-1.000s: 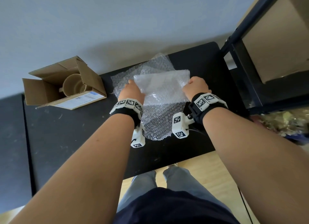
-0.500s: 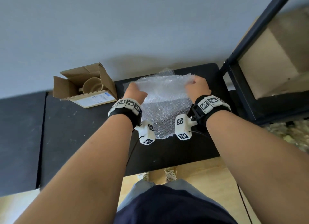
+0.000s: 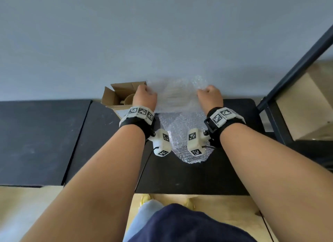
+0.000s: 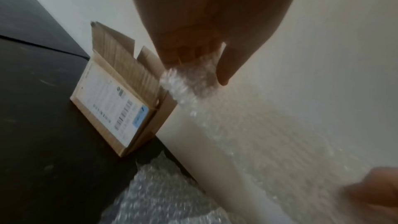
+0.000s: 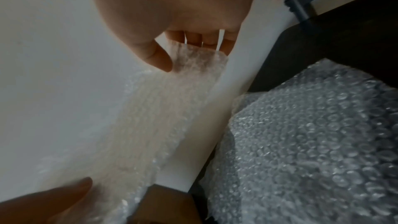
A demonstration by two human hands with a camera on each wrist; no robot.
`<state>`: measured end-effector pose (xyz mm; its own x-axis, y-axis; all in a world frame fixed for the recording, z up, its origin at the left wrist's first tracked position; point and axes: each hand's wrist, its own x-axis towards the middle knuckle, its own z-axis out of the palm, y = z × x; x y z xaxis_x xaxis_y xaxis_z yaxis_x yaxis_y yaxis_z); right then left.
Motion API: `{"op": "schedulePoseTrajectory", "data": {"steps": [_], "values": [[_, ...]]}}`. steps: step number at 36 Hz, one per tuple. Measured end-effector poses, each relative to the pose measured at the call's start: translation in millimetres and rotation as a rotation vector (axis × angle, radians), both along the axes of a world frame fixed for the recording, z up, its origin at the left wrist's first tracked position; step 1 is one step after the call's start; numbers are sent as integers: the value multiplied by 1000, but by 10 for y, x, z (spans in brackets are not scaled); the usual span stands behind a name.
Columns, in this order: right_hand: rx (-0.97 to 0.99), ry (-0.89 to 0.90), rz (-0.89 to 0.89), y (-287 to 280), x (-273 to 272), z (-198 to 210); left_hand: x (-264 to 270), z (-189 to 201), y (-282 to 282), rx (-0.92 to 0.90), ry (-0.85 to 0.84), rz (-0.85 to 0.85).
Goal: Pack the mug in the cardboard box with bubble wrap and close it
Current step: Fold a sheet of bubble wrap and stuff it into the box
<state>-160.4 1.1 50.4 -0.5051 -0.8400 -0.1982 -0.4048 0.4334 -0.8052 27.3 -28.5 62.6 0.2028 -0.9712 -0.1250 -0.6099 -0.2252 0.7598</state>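
Note:
A clear sheet of bubble wrap (image 3: pixel 175 97) is stretched between my two hands above the black table (image 3: pixel 180 176). My left hand (image 3: pixel 145 97) pinches its left corner (image 4: pixel 189 81); my right hand (image 3: pixel 210 96) pinches its right corner (image 5: pixel 198 60). More bubble wrap (image 3: pixel 187 133) lies flat on the table under the lifted sheet. The open cardboard box (image 3: pixel 117 97) stands at the back left by the wall, just left of my left hand, with a white label (image 4: pixel 112 105) on its side. The beige mug (image 3: pixel 128 101) sits inside it, partly hidden by my left hand.
A grey wall rises right behind the table. A black metal shelf frame (image 3: pixel 281 101) with a large cardboard box (image 3: pixel 306 104) stands close on the right. A second dark tabletop (image 3: pixel 39 140) adjoins on the left. My legs and wooden floor show below the table's front edge.
Both hands have raised the pinched sheet higher and away from me, toward the wall. The left hand now overlaps the box in the head view.

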Motion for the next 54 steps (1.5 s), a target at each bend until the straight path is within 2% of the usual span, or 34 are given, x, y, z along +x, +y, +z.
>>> {"op": "schedulePoseTrajectory", "data": {"steps": [4, 9, 17, 22, 29, 35, 40, 48, 54], "values": [[-54, 96, 95, -100, 282, 58, 290, 125, -82, -27, 4, 110], [-126, 221, 228, -264, 678, 99, 715, 172, -183, -52, -101, 138], [-122, 319, 275, -523, 1329, 129, 1323, 177, -465, -58, -173, 67], [-69, 348, 257, -673, 1618, 115, 1541, 130, -668, -52, -247, -52], [-6, 454, 254, -727, 1856, -34, 1623, -51, -738, 16, -225, -179], [33, 559, 283, -742, 1894, -110, 1677, -223, -794, 36, -305, -281], [49, 623, 366, -825, 1880, -117, 1653, -370, -857, 134, -415, -343], [99, 908, 540, -945, 1964, -96, 1587, -502, -894, 153, -510, -327], [37, 968, 631, -989, 1981, -119, 1603, -558, -892, 61, -513, -290]]}}
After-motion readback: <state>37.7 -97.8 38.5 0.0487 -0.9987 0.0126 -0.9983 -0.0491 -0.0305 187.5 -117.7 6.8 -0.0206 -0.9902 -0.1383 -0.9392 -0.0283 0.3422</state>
